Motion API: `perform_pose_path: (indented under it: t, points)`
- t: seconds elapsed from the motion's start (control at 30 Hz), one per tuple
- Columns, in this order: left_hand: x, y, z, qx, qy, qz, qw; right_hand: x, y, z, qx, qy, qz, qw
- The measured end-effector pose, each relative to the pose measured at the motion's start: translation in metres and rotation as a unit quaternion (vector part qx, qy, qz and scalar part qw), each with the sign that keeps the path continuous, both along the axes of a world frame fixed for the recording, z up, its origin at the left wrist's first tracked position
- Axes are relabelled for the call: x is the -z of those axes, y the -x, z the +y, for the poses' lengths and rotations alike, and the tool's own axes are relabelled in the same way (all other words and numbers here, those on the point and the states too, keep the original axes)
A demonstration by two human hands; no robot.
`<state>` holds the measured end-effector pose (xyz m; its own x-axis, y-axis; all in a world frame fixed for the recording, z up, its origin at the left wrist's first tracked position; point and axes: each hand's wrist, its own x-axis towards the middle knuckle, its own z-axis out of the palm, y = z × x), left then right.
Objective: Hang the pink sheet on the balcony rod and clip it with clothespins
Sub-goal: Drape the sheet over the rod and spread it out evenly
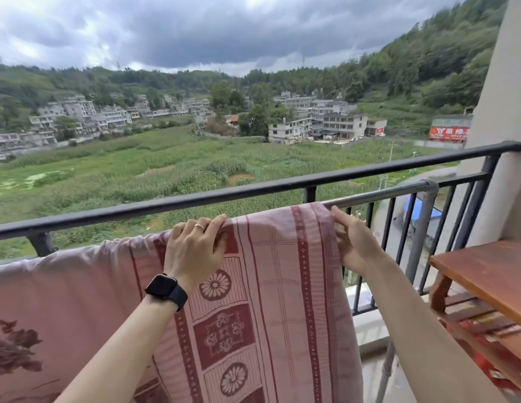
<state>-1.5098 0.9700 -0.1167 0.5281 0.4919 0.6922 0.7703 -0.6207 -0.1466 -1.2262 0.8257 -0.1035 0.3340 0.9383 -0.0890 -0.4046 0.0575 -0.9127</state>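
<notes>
The pink sheet (276, 274), patterned with dark red bands and flower motifs, hangs draped over a grey metal rod (378, 194) just inside the balcony railing. My left hand (195, 245), with a ring and a black watch on the wrist, curls its fingers over the sheet's top fold on the rod. My right hand (355, 239) pinches the sheet's right edge just below the rod. No clothespin shows in either hand.
The black balcony railing (253, 190) runs behind the rod, with a long drop to fields beyond. A brown wooden table (483, 274) stands at the right, with red items on its lower shelf. The rod's upright post (419, 242) stands between sheet and table.
</notes>
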Motion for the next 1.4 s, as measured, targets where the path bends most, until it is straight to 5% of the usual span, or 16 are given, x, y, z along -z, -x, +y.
perform_pose_path:
  t: [0.3, 0.57, 0.7, 0.87, 1.03, 1.1, 1.17, 1.23, 1.3, 1.37, 1.4]
  points:
    - [-0.006, -0.104, -0.038, 0.073, 0.052, 0.001, 0.996, 0.007, -0.014, -0.017, -0.167, 0.073, -0.106, 0.978]
    - [0.012, -0.087, -0.017, 0.073, -0.049, -0.037, 0.995, -0.011, -0.016, -0.016, 0.080, -0.066, -0.225, 0.969]
    - [0.027, -0.038, -0.015, 0.028, -0.080, -0.055, 0.995, 0.019, 0.030, -0.003, 0.086, -0.095, -0.265, 0.956]
    - [0.049, -0.007, -0.083, -0.070, 0.004, -0.158, 0.985, 0.042, 0.074, 0.006, 0.032, -0.113, -0.244, 0.963]
    - [0.066, -0.031, -0.133, -0.151, 0.169, -0.046, 0.973, 0.049, 0.129, 0.009, -0.101, -0.124, -0.256, 0.953]
    - [0.055, -0.012, -0.126, -0.161, 0.230, -0.111, 0.953, 0.048, 0.140, 0.008, -0.133, -0.157, -0.298, 0.932]
    - [0.041, 0.019, -0.122, -0.083, 0.322, -0.215, 0.918, 0.044, 0.139, 0.017, -0.034, -0.211, -0.425, 0.879]
    - [0.020, 0.048, -0.117, -0.023, 0.389, -0.341, 0.856, 0.037, 0.140, 0.032, 0.089, -0.220, -0.604, 0.761]
    - [-0.002, 0.078, -0.111, 0.006, 0.434, -0.445, 0.783, 0.029, 0.154, 0.051, 0.095, -0.169, -0.719, 0.668]
    - [-0.024, 0.100, -0.107, 0.033, 0.457, -0.517, 0.723, 0.020, 0.171, 0.065, 0.047, -0.137, -0.763, 0.630]
    - [-0.032, 0.112, -0.103, 0.029, 0.449, -0.522, 0.725, 0.013, 0.177, 0.070, 0.022, -0.142, -0.758, 0.636]
